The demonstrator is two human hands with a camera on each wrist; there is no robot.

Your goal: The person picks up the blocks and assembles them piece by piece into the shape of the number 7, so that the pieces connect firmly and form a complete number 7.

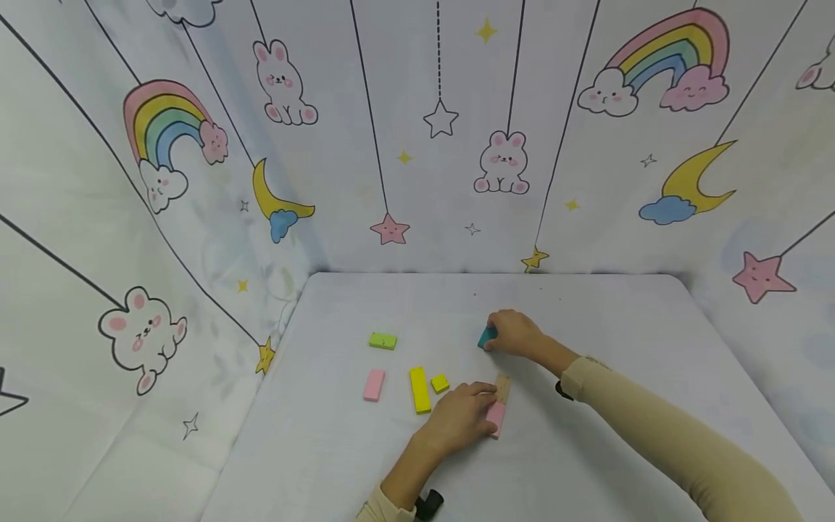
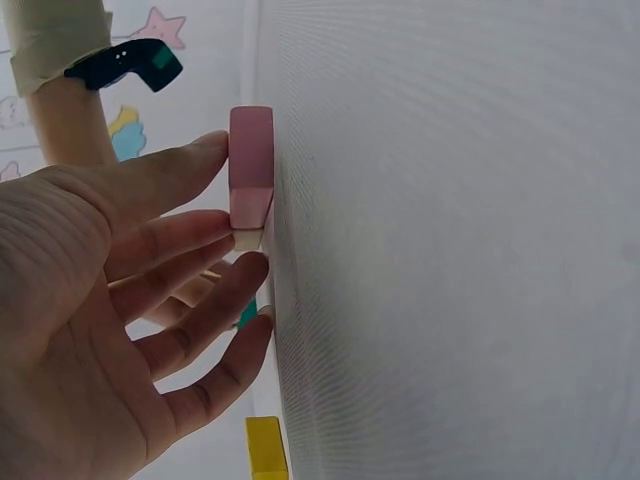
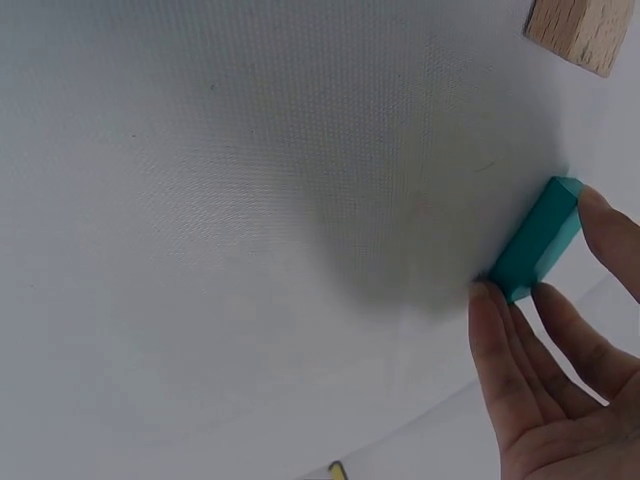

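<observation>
My left hand (image 1: pixel 459 419) is at a pink block (image 1: pixel 496 419) and a plain wooden block (image 1: pixel 502 388), which lie end to end on the table. Its thumb touches the pink block near the close end, and the fingertips reach toward the wooden one; the left wrist view shows the thumb against the pink block (image 2: pixel 252 150). Farther back, my right hand (image 1: pixel 517 333) pinches a teal block (image 1: pixel 486 337) between thumb and fingers. In the right wrist view the teal block (image 3: pixel 540 238) stands at the table surface, its ends between thumb and fingertips.
Left of my hands lie a long yellow block (image 1: pixel 420 390), a small yellow block (image 1: pixel 440 383), another pink block (image 1: pixel 374 385) and a lime green block (image 1: pixel 383 341). The white table (image 1: pixel 587 435) meets a printed cloth backdrop (image 1: pixel 443 188) at its far edge.
</observation>
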